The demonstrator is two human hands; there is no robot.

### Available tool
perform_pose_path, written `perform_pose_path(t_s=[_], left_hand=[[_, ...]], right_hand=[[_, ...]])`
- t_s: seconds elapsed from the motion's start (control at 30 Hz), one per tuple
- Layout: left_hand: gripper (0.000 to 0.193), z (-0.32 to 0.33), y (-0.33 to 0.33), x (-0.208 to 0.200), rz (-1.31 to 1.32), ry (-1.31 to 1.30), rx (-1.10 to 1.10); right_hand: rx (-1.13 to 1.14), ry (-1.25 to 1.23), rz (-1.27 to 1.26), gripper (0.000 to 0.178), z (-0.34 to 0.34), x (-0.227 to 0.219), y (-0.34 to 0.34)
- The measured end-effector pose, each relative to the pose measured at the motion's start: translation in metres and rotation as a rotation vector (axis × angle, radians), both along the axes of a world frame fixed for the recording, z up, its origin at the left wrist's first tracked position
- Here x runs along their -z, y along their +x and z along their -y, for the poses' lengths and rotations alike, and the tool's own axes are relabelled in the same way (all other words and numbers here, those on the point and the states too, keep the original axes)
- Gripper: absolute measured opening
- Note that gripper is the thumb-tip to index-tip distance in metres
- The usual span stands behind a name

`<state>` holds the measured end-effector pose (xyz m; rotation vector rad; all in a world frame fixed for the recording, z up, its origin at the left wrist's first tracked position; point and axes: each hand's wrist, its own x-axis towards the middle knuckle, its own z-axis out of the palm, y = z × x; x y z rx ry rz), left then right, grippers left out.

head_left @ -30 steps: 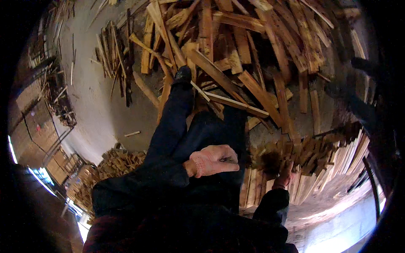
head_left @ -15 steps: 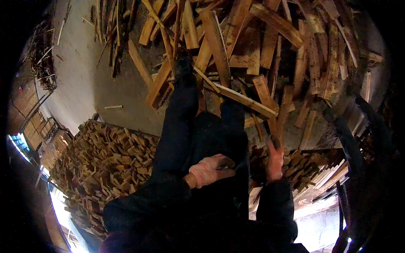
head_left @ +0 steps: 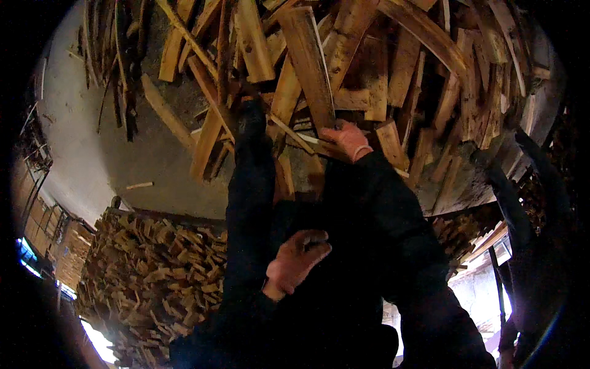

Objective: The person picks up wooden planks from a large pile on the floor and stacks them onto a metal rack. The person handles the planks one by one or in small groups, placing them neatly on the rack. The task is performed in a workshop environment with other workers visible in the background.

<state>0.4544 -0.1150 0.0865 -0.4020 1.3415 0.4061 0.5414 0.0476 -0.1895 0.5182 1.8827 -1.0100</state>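
In a pinkish work glove, my right hand (head_left: 349, 140) reaches forward to the heap of wood. Its fingers close at the near end of a long, wide plank (head_left: 307, 67) and lie over a narrower board lying crosswise (head_left: 326, 149); which of the two it grips is partly hidden. My left hand (head_left: 298, 261), gloved alike, hovers over my dark-clothed lap. Its thumb and curled fingers stand apart, with nothing seen between them. A thin light stick (head_left: 294, 134) lies just left of the right hand.
Many loose planks (head_left: 393, 61) are heaped ahead. Dark thin strips (head_left: 120, 67) lie at the far left. A large pile of short cut wood pieces (head_left: 153, 270) is at my left, behind an edge. At the right, another person's dark-sleeved arm or leg (head_left: 513, 203) shows. A small stick (head_left: 140, 185) lies on the concrete floor.
My right hand has swung forward from beside my body to the planks. My left hand stays near my lap, turned slightly. The view has shifted and leaned nearer the heap.
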Motion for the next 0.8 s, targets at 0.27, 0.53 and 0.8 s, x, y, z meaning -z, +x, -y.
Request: perform_pose_path(t_s=[0.27, 0.53, 0.8], left_hand=[[0.045, 0.026, 0.022, 0.029, 0.056, 0.151, -0.444], [0.074, 0.008, -0.010, 0.055, -0.567, 0.125, -0.457], [0.050, -0.002, -0.046, 0.059, -0.043, 0.106, -0.880]], right_hand=[[0.604, 0.114, 0.004, 0.070, 0.037, 0.069, 0.012], [0.457, -0.109, -0.246, 0.054, -0.040, -0.114, -0.063], [0.644, -0.049, -0.345, 0.061, 0.005, -0.126, -0.102]])
